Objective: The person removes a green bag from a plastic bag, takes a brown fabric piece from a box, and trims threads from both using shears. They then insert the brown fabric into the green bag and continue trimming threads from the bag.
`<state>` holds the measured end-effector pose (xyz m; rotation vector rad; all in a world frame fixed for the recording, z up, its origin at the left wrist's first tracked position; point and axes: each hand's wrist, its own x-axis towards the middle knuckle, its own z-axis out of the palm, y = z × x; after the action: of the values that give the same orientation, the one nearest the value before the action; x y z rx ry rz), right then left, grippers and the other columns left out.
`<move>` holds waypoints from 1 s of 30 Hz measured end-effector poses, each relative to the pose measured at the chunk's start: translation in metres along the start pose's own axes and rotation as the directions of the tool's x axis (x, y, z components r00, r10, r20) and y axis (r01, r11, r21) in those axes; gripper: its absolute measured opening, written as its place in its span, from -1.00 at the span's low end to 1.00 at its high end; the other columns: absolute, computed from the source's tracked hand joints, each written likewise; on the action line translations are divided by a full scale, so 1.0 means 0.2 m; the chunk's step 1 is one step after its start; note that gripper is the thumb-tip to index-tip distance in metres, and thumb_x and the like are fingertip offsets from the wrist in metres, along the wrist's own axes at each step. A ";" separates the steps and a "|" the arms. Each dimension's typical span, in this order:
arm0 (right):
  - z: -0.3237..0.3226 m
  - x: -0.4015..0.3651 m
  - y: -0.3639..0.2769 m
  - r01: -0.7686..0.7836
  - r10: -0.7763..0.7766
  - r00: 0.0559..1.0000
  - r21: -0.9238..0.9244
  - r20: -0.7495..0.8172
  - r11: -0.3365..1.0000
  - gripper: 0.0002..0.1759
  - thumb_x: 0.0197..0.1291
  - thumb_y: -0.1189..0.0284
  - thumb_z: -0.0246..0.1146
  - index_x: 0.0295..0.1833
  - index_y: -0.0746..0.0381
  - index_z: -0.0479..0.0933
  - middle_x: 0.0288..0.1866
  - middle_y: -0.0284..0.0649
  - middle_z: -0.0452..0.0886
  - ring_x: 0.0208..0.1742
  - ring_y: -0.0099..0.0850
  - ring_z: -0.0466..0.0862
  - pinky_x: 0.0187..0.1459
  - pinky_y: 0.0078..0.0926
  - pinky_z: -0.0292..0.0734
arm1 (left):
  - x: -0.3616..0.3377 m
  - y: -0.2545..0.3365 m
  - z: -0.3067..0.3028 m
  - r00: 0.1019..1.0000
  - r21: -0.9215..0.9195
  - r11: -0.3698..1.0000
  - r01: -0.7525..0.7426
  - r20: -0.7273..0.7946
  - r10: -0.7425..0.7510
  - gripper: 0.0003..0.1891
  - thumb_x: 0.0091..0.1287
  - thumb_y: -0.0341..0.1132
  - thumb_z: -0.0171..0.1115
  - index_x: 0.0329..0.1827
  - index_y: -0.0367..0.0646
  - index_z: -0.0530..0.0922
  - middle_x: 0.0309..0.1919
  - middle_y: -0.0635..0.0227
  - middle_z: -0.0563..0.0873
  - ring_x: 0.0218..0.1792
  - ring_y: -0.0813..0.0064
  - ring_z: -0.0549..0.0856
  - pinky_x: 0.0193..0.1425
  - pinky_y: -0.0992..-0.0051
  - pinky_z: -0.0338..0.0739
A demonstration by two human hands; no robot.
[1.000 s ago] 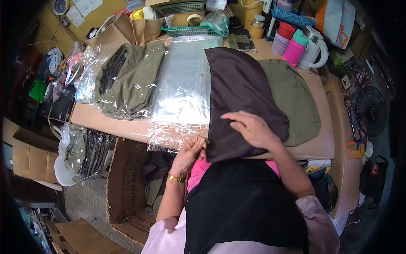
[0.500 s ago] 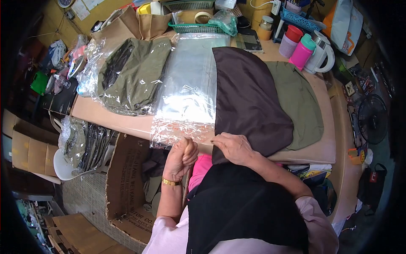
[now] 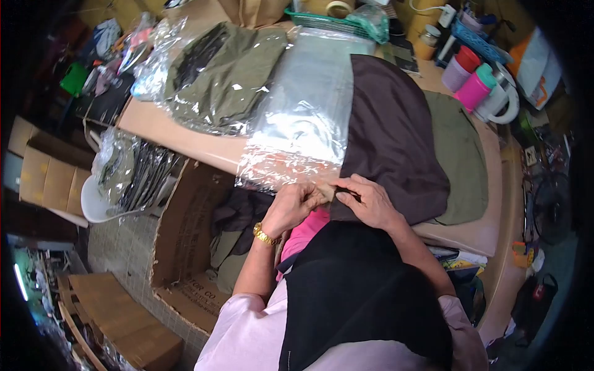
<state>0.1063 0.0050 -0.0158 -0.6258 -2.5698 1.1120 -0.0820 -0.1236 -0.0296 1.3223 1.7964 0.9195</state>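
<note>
head view: left hand (image 3: 296,207) and right hand (image 3: 369,201) nearly meet, fingers bent, at the near corner of the dark brown cloth (image 3: 393,136); whether either pinches it, i cannot tell. clear plastic (image 3: 312,102) lies just left, olive cloth (image 3: 464,161) partly beneath on the right; farther, pink bottle (image 3: 471,93), kettle (image 3: 493,98), green basket (image 3: 322,21).

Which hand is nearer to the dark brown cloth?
Right: the right hand is over the near left corner of the dark brown cloth. The left hand is mostly off to the left of that corner.
</note>
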 end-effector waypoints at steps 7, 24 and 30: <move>0.10 0.01 0.11 0.054 -0.048 0.984 0.032 -0.172 0.998 -0.78 0.35 0.34 0.27 0.03 0.15 0.68 -0.21 -0.17 0.66 -0.19 -0.12 0.69 -0.17 -0.26 0.57 | -0.05 0.00 -0.06 0.995 -0.841 0.533 0.089 0.103 -0.004 -0.64 0.54 -0.24 0.17 -0.47 -0.22 0.57 -0.66 0.55 0.47 -0.62 0.70 0.34 -0.51 0.60 0.22; 0.08 0.04 0.22 -0.072 0.039 0.916 -0.067 -0.399 0.995 -0.78 0.27 0.34 0.35 -0.15 0.25 0.54 -0.26 -0.01 0.67 -0.21 0.01 0.69 -0.24 -0.16 0.54 | -0.12 0.03 -0.19 0.996 -0.303 0.950 0.080 0.052 -0.068 -0.69 0.48 -0.22 0.27 -0.39 -0.28 0.64 -0.63 0.52 0.58 -0.58 0.71 0.47 -0.48 0.58 0.36; 0.07 0.01 0.05 0.020 0.091 0.964 0.411 -0.250 0.912 -0.77 0.40 0.35 0.25 -0.15 0.33 0.48 -0.28 -0.16 0.64 -0.23 -0.41 0.64 -0.15 -0.37 0.56 | -0.02 0.07 0.06 0.993 -0.015 0.992 0.122 0.001 -0.122 -0.55 0.46 -0.04 0.25 -0.38 -0.34 0.63 -0.58 0.22 0.70 -0.55 0.54 0.62 -0.41 0.45 0.50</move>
<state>0.1014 0.0047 -0.0324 -0.6631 -2.0217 1.4196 -0.0633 -0.1227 -0.0230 1.1891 1.8446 0.8647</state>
